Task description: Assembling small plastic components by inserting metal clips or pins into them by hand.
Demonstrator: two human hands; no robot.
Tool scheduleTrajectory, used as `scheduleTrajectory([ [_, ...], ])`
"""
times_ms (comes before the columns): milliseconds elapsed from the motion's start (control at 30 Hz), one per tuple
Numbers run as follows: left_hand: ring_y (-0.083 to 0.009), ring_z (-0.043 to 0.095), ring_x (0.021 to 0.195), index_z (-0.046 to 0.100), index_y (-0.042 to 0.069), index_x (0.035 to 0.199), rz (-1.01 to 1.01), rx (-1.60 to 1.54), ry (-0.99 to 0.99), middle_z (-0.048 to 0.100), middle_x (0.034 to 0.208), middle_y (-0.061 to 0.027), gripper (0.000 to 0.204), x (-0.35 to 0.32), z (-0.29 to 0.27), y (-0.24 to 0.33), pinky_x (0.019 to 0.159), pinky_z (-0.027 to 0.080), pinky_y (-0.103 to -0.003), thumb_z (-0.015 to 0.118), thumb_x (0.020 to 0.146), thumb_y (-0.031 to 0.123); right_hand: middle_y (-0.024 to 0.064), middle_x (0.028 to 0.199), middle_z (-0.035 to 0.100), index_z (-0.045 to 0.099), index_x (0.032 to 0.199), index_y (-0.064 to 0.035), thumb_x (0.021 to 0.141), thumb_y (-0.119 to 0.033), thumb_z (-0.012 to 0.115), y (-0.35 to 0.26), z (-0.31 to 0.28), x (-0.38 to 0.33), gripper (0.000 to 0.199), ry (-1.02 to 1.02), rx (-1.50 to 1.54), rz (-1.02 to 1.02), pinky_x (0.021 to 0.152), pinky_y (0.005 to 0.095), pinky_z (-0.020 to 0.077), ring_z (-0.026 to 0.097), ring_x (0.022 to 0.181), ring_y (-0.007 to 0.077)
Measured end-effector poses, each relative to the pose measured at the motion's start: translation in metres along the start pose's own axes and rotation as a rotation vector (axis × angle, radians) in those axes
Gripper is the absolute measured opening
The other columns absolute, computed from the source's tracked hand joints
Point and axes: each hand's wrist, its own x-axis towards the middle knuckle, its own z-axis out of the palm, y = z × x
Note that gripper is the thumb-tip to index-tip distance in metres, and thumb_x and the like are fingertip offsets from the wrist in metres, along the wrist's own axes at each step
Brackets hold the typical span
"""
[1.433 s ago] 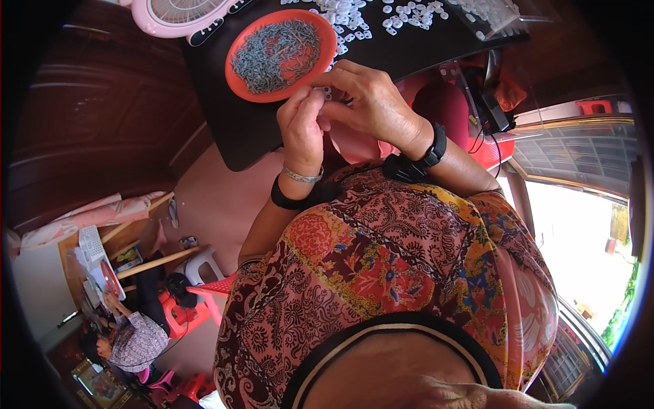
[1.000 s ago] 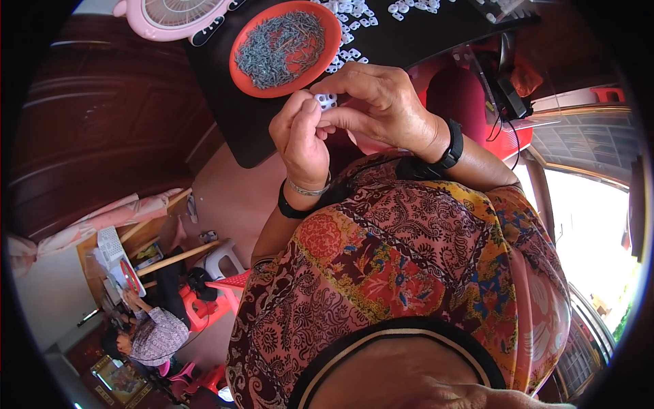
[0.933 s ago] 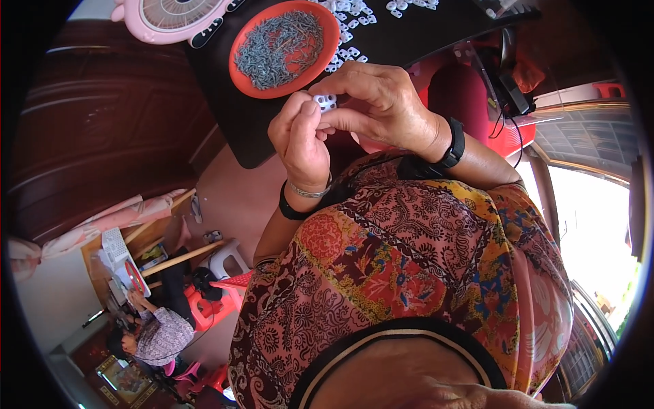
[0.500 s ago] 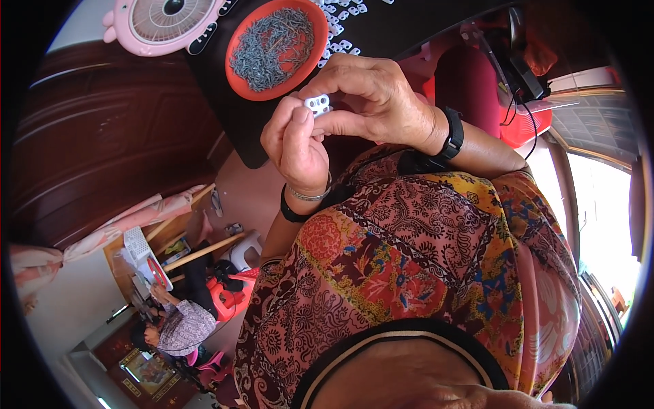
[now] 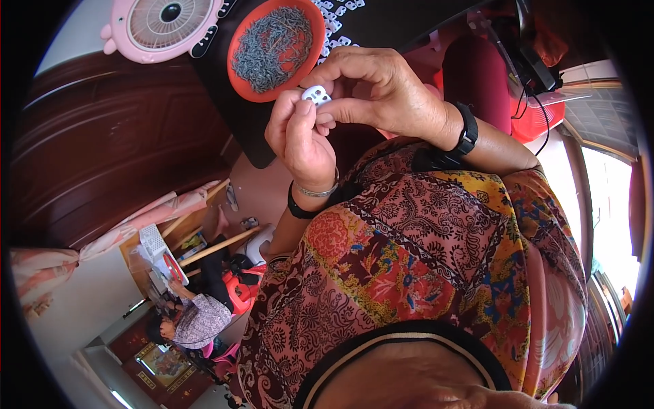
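Observation:
A small white plastic piece (image 5: 315,94) with several round holes is held up in front of my chest. My left hand (image 5: 303,140) pinches it between thumb and fingers. The right hand (image 5: 392,92) reaches in from the other side, its thumb tip at the piece's edge and its index finger curved round behind. Any smaller part between the fingertips is hidden. Just beyond the hands, an orange-red bowl (image 5: 238,73) holds a heap of thin grey screw-like pieces (image 5: 272,51).
More white holed pieces (image 5: 332,27) lie scattered on the black table (image 5: 409,24) right of the bowl. A pink fan (image 5: 170,27) stands at the far left. A dark red chair (image 5: 477,75) is on the right. Another person (image 5: 201,320) sits at the lower left.
The white piece has tilted between my fingers, and the right thumb has shifted along its lower edge. The surroundings have shifted slightly in view.

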Motion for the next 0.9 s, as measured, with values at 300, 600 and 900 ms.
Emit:
scheduleTrajectory([
  [300,-0.0045,0.038,0.052,0.048,0.002,0.069,-0.073,0.160,-0.064,0.045,0.058,0.0016,0.019,-0.002,-0.006,0.007,0.048,0.029,-0.020,0.050,0.085,0.013,0.0090,0.090,0.064,0.064,0.105,-0.0003,0.077,-0.007,0.072,-0.004,-0.008,-0.001,0.030,-0.139,-0.033,0.018,0.072,0.0278,0.0516,0.063,0.082,0.0175],
  [600,-0.0050,0.038,0.053,0.047,0.002,0.067,-0.042,0.179,-0.037,0.046,0.059,0.0003,0.020,-0.002,-0.003,0.007,0.049,0.030,-0.021,0.049,0.085,0.011,0.0071,0.095,0.065,0.060,0.111,0.0023,0.084,0.004,0.061,-0.009,-0.006,-0.004,0.028,-0.191,0.365,0.304,0.077,0.0248,0.0519,0.063,0.083,0.0123],
  [900,-0.0042,0.037,0.054,0.047,0.001,0.066,-0.081,0.208,-0.043,0.046,0.059,0.0014,0.021,-0.003,-0.005,0.010,0.049,0.029,-0.021,0.050,0.084,0.010,0.0029,0.087,0.063,0.060,0.111,0.0014,0.082,0.006,0.061,-0.008,-0.009,-0.004,0.030,-0.223,0.305,0.292,0.073,0.0225,0.0506,0.061,0.078,0.0093],
])
